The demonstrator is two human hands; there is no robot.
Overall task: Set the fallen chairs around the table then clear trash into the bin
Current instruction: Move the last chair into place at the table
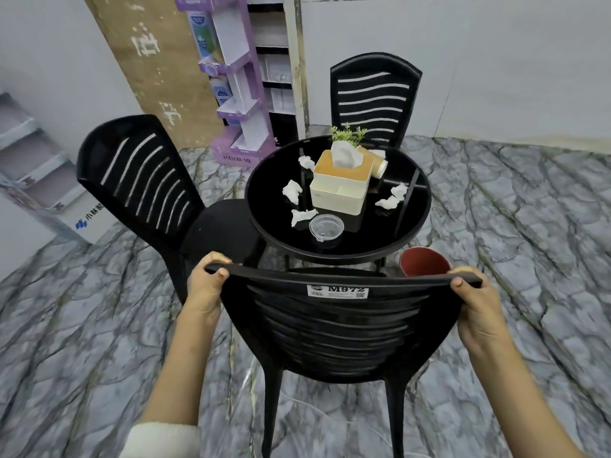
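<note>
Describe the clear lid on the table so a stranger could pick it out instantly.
Find the round black table. Near its edge closest to the camera, just in front of the cream tissue box, lies the clear plastic lid. Unlike the crumpled white tissues scattered around it, it is flat, circular and see-through.

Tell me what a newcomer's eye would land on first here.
The left hand and right hand grip the top rail of the black chair nearest the camera. Beyond it, the round black table stands littered with crumpled tissues around a tissue box, with a red container on the floor at its right.
</note>
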